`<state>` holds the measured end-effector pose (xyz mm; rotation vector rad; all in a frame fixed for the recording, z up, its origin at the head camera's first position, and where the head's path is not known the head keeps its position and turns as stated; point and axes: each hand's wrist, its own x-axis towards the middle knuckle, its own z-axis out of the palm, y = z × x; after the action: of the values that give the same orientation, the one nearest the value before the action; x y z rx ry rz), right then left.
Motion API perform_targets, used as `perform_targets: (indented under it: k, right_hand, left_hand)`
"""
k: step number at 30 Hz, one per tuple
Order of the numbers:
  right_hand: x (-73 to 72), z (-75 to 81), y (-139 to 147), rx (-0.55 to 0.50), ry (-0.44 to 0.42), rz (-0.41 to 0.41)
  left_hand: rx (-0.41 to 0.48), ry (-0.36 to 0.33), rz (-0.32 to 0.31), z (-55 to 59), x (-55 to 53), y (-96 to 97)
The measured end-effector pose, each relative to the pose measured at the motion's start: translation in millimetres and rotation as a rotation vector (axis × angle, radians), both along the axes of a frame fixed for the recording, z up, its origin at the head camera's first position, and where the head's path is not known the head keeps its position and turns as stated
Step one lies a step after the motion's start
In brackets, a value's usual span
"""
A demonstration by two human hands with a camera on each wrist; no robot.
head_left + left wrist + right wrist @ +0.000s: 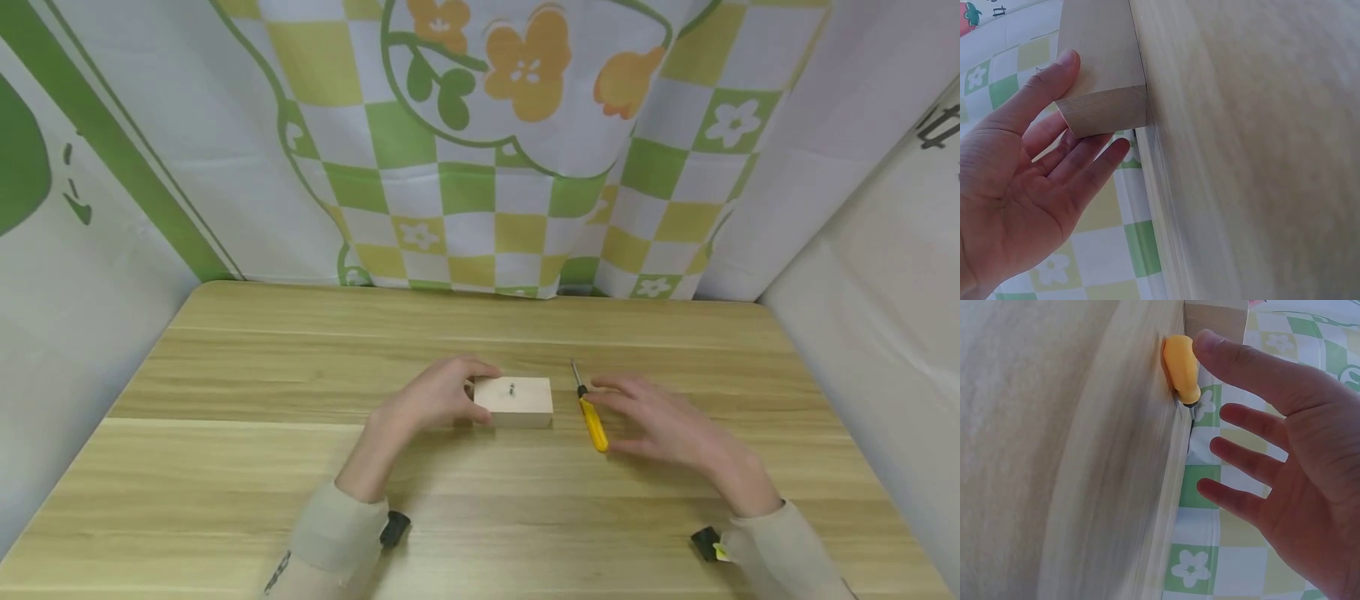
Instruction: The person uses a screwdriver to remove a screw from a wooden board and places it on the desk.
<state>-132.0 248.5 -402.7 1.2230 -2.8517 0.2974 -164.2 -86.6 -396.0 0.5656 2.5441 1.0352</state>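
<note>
A pale wooden block (517, 402) lies on the table, with a small dark metal piece, like a screw, standing up from its top (512, 389). My left hand (442, 392) grips the block's left end, thumb on the front face and fingers at the back. In the left wrist view the thumb presses the block's side (1104, 47). To the right of the block lies a screwdriver (594, 423) with a yellow handle, its tip pointing away from me. Beside it hovers my right hand (667, 421), fingers spread and fingertips right at the handle (1180, 365).
The wood-grain table (247, 375) reaches to a checkered flower-print curtain (468, 187) at the back. White cloth walls (885, 275) stand on both sides. Dark wrist cameras (393, 529) sit at both sleeve cuffs.
</note>
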Motion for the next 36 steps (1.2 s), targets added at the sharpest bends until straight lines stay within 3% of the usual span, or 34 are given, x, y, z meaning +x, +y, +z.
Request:
perform_targets:
  k: [9,20,36]
  right_hand:
    - [-2.1,-2.3,-2,0.032,-0.022,0.075]
    - [-3.5,-2.8,-8,0.063,-0.098,0.055]
    - [-7.2,-11.9,-16,0.020,-0.049,0.058]
  left_hand:
    - [-0.008,0.003,0.010,-0.2,-0.5,1.0]
    - [-0.014,-0.017,0.024,0.7,1.7,0.9]
    - [0.008,-0.029,0.039,-1.6,1.0,1.3]
